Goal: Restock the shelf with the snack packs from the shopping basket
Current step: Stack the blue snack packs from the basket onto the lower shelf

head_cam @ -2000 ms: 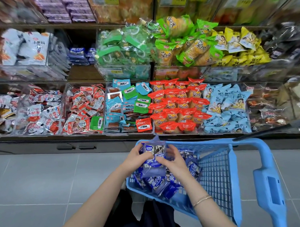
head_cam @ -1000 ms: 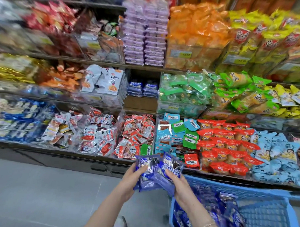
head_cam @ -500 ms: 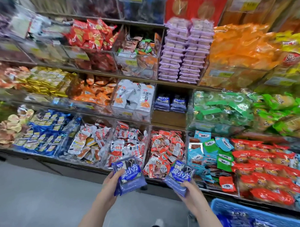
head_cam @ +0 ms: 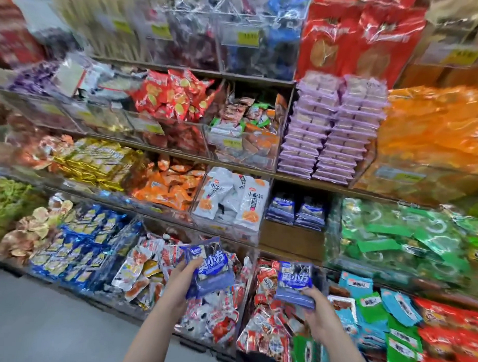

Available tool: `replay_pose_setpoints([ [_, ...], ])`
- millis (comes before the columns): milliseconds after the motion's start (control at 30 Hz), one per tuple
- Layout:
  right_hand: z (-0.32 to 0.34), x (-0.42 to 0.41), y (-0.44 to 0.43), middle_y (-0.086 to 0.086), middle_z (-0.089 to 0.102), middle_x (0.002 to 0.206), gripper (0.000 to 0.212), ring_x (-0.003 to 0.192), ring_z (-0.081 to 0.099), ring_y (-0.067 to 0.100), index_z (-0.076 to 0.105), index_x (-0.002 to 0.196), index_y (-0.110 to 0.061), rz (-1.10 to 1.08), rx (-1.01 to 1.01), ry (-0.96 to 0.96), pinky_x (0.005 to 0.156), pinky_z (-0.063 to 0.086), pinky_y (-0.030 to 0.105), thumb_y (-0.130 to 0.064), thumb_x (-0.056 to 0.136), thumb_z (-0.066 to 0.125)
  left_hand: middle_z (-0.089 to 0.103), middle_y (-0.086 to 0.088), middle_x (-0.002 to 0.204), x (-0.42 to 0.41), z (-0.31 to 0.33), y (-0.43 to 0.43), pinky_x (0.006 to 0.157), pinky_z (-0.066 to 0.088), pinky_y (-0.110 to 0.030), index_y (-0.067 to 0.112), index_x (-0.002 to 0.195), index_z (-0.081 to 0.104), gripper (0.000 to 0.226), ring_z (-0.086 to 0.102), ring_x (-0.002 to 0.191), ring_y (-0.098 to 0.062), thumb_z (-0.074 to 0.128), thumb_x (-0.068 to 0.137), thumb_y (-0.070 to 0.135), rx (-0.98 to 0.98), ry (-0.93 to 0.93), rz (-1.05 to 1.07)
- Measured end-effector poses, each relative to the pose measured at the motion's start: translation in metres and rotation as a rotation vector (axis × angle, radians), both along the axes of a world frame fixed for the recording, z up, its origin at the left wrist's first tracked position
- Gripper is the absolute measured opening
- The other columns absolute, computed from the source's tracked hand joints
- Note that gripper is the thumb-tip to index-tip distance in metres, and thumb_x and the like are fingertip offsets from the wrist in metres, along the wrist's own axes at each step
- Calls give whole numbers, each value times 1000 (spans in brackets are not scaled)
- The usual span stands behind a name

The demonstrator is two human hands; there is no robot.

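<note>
One blue snack pack (head_cam: 212,266) tilts in the left hand (head_cam: 181,283), whose fingers curl round its lower edge. A second blue pack (head_cam: 295,283) sits upright in the right hand (head_cam: 321,313), gripped at its bottom edge. Both are held before the lower bins. Above, matching blue packs (head_cam: 296,211) stand on the wooden shelf (head_cam: 287,238), between white pouches (head_cam: 231,199) and green bags (head_cam: 393,240).
</note>
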State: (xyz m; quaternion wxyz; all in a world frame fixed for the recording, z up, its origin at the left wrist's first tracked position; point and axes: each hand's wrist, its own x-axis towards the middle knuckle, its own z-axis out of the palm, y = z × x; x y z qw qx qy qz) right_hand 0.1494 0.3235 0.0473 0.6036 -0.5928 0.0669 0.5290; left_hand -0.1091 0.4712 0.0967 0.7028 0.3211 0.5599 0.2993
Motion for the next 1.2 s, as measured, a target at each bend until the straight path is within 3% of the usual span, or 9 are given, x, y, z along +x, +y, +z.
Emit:
replay_pose_setpoints([
  [167, -3, 29, 55, 12, 63, 87, 14, 83, 61, 21, 60, 84, -7, 6, 58, 4, 73, 49, 32, -5, 93, 49, 73, 4, 85, 31, 3, 29, 68, 55, -34, 19, 111, 60, 27, 69, 83, -22, 67, 86, 26, -6, -57, 59],
  [333, 2, 60, 113, 11, 62, 105, 18, 91, 65, 21, 56, 102, -9, -115, 56, -99, 69, 53, 28, -6, 86, 64, 69, 1, 99, 48, 9, 57, 56, 51, -27, 18, 114, 56, 37, 69, 81, -14, 69, 83, 33, -22, -70, 66],
  [533, 13, 90, 191, 7, 56, 95, 15, 86, 55, 16, 50, 85, -14, -227, 27, -168, 75, 47, 33, -14, 88, 65, 74, -7, 103, 64, 13, 97, 55, 55, -29, 14, 123, 55, 51, 72, 84, -23, 69, 78, 32, -3, -118, 39],
  [600, 10, 100, 212, 8, 51, 100, 11, 74, 50, 13, 55, 96, -5, -298, 38, -150, 81, 48, 32, -9, 89, 62, 73, -8, 105, 67, 13, 107, 53, 55, -29, 13, 118, 57, 51, 72, 85, -24, 71, 74, 34, 2, -127, 25],
  [667, 7, 104, 225, 15, 50, 113, 32, 77, 55, 16, 49, 121, 8, -328, 38, -150, 92, 47, 31, -2, 91, 56, 74, -7, 101, 69, 9, 115, 52, 56, -29, 13, 111, 61, 47, 73, 83, -24, 71, 70, 34, 1, -149, -4],
  [767, -1, 102, 236, 21, 51, 130, 34, 114, 56, 35, 48, 127, 7, -208, -83, -326, 100, 45, 35, -2, 94, 51, 73, -10, 106, 72, 1, 122, 66, 59, -35, 9, 120, 58, 40, 69, 97, -29, 66, 85, 25, -40, -153, 1],
  [933, -16, 109, 230, 19, 48, 135, 42, 111, 55, 32, 48, 134, 1, 258, -369, -891, 100, 40, 35, -10, 94, 50, 73, -8, 106, 70, -8, 125, 60, 58, -31, 10, 124, 55, 42, 72, 89, -25, 63, 86, 26, -79, -179, -13],
  [1067, -1, 99, 217, 15, 35, 140, 56, 116, 49, 28, 32, 144, -2, 321, -355, -952, 97, 35, 27, -16, 94, 53, 74, -7, 104, 69, -10, 126, 63, 56, -34, 12, 124, 54, 61, 72, 88, -27, 71, 70, 32, -91, -191, -7],
  [1200, 36, 55, 195, -4, 55, 112, 31, 102, 55, 17, 53, 121, -16, 251, -129, -842, 82, 40, 21, -24, 91, 59, 74, -6, 102, 72, -9, 121, 60, 57, -32, 14, 119, 58, 49, 72, 89, -24, 70, 75, 32, -57, -209, -12],
])
